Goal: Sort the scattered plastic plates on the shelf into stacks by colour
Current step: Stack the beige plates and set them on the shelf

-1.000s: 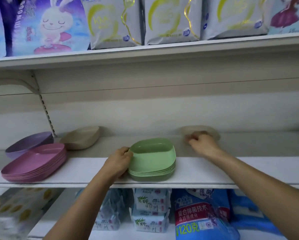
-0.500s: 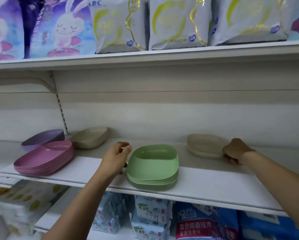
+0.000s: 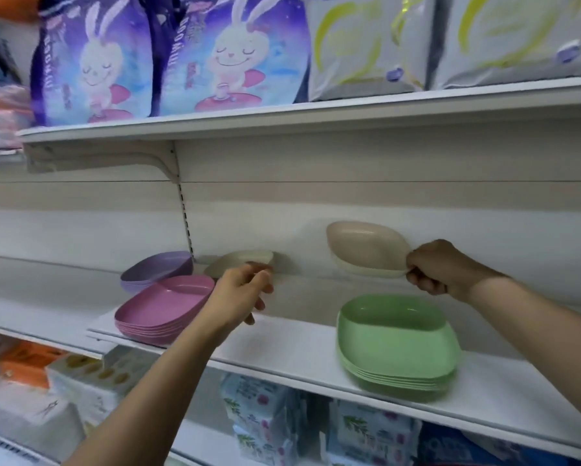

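Observation:
My right hand (image 3: 440, 267) grips the right rim of a beige plate (image 3: 366, 247), held tilted in the air above the shelf (image 3: 282, 348) near the back wall. A stack of green plates (image 3: 396, 341) sits on the shelf below it. My left hand (image 3: 238, 290) reaches toward another beige plate (image 3: 238, 260) at the back, fingers curled at its rim; whether it touches is unclear. A pink stack (image 3: 168, 307) lies left of that hand, with a purple stack (image 3: 158, 269) behind it.
The upper shelf (image 3: 316, 116) overhangs the plates and carries purple rabbit-print packs (image 3: 228, 52) and white packs (image 3: 366, 42). A bracket and slotted upright (image 3: 181, 203) stand behind the purple stack. Packaged goods (image 3: 265, 425) fill the shelf below.
My right hand has lifted the beige plate off the shelf and tilted it. My left hand left the green stack and moved left toward the other beige plate. The view shifted left.

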